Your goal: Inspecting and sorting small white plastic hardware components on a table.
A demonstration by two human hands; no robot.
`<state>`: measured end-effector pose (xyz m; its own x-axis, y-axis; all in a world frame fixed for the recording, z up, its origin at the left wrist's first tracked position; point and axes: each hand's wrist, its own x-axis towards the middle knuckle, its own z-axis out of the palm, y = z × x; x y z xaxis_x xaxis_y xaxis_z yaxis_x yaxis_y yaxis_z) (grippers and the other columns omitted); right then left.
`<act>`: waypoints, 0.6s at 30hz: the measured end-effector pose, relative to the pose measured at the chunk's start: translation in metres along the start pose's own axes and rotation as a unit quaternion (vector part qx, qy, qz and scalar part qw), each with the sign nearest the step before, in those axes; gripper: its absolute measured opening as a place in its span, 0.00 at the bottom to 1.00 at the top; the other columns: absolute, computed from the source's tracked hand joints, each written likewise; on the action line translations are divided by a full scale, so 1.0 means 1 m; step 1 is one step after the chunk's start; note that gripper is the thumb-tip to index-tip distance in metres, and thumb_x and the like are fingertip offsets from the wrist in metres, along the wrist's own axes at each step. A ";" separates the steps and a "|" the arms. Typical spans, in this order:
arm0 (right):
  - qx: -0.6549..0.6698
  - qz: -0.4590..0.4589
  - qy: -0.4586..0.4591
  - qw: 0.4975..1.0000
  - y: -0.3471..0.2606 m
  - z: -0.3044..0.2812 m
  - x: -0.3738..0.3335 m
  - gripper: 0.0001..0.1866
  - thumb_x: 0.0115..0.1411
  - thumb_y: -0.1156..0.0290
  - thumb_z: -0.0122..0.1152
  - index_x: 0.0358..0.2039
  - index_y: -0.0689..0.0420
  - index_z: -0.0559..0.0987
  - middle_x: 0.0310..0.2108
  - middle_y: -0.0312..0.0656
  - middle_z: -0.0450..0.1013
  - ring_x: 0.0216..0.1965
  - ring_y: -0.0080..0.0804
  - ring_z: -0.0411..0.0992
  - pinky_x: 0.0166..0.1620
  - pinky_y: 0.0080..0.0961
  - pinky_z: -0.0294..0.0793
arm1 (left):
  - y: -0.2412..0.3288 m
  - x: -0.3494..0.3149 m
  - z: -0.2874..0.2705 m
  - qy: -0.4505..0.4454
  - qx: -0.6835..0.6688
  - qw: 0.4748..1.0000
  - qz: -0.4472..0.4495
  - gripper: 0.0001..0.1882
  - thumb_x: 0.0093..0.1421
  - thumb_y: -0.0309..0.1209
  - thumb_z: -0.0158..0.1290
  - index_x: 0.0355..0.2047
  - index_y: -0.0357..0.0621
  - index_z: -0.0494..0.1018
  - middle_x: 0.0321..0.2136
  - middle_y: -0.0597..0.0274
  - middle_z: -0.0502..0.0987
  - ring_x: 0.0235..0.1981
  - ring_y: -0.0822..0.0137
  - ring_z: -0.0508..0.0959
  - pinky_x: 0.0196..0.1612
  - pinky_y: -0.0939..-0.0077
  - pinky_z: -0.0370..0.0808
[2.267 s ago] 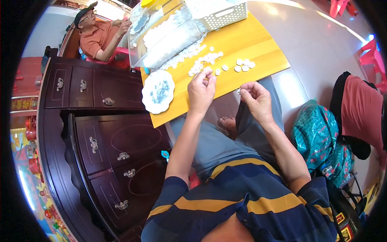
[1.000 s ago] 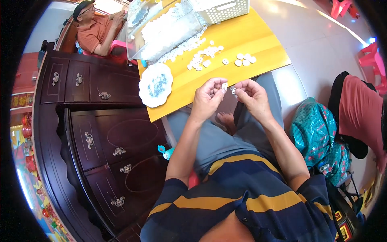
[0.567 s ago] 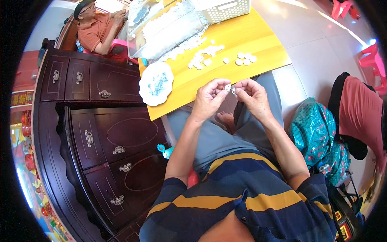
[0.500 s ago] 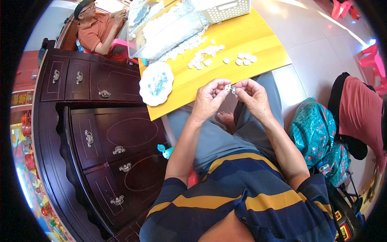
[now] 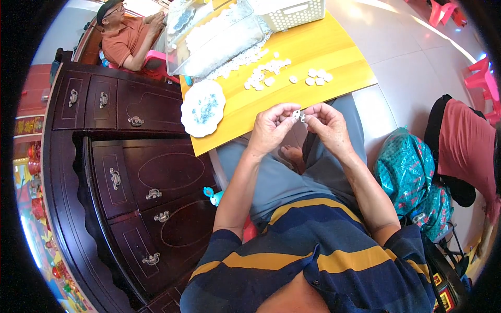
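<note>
Over my lap, just off the near edge of the yellow wooden table (image 5: 334, 49), both hands work close together. My left hand (image 5: 273, 127) pinches a small white plastic piece (image 5: 296, 113) with holes in it between thumb and fingertips. Right beside it, my right hand (image 5: 329, 128) pinches another small white piece (image 5: 303, 118); the fingers hide part of it, and I cannot tell whether the two pieces touch. On the table lie a loose heap of similar small white pieces (image 5: 269, 73), a small group of rounder ones (image 5: 319, 77) and a single one (image 5: 293, 79) between them.
A white scalloped plate (image 5: 211, 125) with a blue pattern sits at the table's left corner. Behind are a clear plastic bin (image 5: 224, 44) of white pieces and a white perforated basket (image 5: 295, 15). Dark drawers (image 5: 167, 172) stand left, shiny teal bags (image 5: 407, 167) right. Another person sits far left.
The white piece in my left hand has turned slightly, so its holes show more. Both hands stay nearly in place. The person at far left has shifted their hands a little.
</note>
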<state>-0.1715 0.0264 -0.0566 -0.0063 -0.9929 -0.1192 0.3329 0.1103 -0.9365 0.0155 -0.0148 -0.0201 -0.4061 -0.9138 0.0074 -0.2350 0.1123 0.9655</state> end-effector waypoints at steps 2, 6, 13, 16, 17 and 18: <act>0.005 0.004 -0.002 1.000 -0.001 0.001 0.000 0.05 0.64 0.77 0.63 0.40 0.62 0.80 0.31 0.31 0.77 0.31 0.14 0.72 0.36 0.14 0.75 | 0.000 0.000 0.001 -0.001 -0.013 1.000 -0.013 0.13 0.64 0.23 0.59 0.49 0.37 0.79 0.34 0.71 0.80 0.31 0.82 0.75 0.37 0.85 0.75; 0.014 0.005 -0.004 1.000 0.002 -0.001 0.000 0.06 0.64 0.77 0.62 0.41 0.62 0.80 0.32 0.31 0.77 0.31 0.14 0.72 0.36 0.14 0.75 | 0.003 0.000 0.007 -0.009 -0.022 1.000 -0.002 0.12 0.61 0.20 0.58 0.46 0.37 0.80 0.34 0.67 0.82 0.31 0.79 0.77 0.36 0.83 0.76; 0.026 0.015 -0.001 1.000 -0.004 -0.002 -0.001 0.06 0.64 0.76 0.62 0.41 0.62 0.80 0.32 0.32 0.78 0.31 0.15 0.73 0.36 0.14 0.75 | 0.007 0.002 0.010 0.009 0.050 0.997 0.062 0.11 0.60 0.20 0.59 0.43 0.37 0.81 0.31 0.65 0.79 0.29 0.77 0.77 0.33 0.82 0.75; 0.067 0.074 -0.007 0.995 -0.011 -0.001 -0.002 0.07 0.63 0.76 0.64 0.41 0.62 0.80 0.32 0.33 0.79 0.31 0.16 0.74 0.36 0.14 0.75 | 0.005 0.003 0.009 0.001 0.050 0.997 0.062 0.11 0.60 0.20 0.59 0.44 0.37 0.81 0.30 0.65 0.78 0.28 0.77 0.76 0.32 0.82 0.74; 0.080 0.090 -0.014 0.993 -0.012 -0.002 -0.002 0.07 0.63 0.75 0.64 0.42 0.62 0.80 0.32 0.33 0.79 0.30 0.16 0.74 0.35 0.14 0.74 | 0.005 0.004 0.008 -0.007 0.053 0.997 0.062 0.11 0.60 0.20 0.59 0.44 0.37 0.81 0.29 0.66 0.78 0.28 0.78 0.75 0.32 0.83 0.74; 0.093 0.107 -0.021 0.990 -0.013 -0.002 -0.002 0.08 0.63 0.75 0.65 0.42 0.61 0.80 0.32 0.33 0.79 0.30 0.16 0.74 0.35 0.13 0.74 | 0.006 0.004 0.008 -0.008 0.052 0.997 0.062 0.11 0.60 0.20 0.59 0.44 0.37 0.81 0.29 0.66 0.78 0.28 0.78 0.75 0.32 0.83 0.74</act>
<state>-0.1780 0.0267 -0.0450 0.1206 -0.9492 -0.2905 0.4900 0.3115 -0.8142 0.0056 -0.0147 -0.0162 -0.4513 -0.8844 0.1191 -0.2731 0.2640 0.9250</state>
